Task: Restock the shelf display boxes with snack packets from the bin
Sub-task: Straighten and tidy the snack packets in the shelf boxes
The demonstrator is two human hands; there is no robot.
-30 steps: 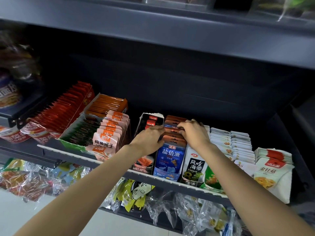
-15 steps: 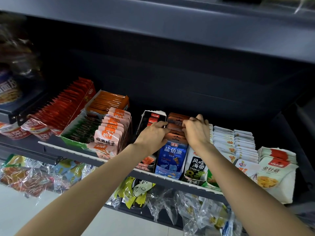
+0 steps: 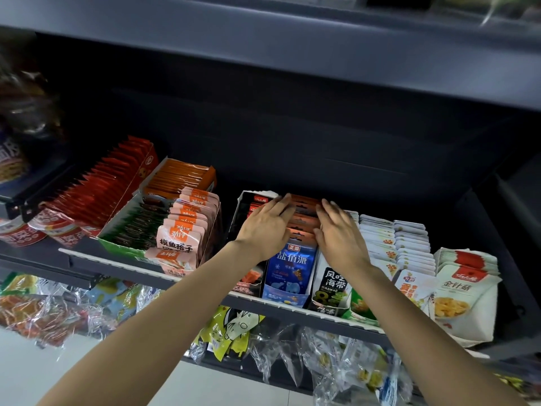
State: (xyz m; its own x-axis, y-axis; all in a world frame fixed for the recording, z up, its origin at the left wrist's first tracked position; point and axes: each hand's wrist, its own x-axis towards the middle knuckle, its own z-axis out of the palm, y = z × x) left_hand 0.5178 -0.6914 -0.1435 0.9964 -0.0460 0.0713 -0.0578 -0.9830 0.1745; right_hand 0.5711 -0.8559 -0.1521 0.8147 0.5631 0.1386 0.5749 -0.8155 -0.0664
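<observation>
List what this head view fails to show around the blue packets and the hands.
- Blue packets: only the front one shows; both hands cover the row's sides.
- Left hand hides most of the black box.
- Right hand hides the seaweed packets behind the front one.
- The bin: outside the frame.

My left hand (image 3: 265, 227) is covering most of the black box (image 3: 248, 206), so I am not seeing what is in it. My right hand (image 3: 339, 235) is hiding the packets under it. The far-left bags (image 3: 20, 92) are looking blurry.
</observation>
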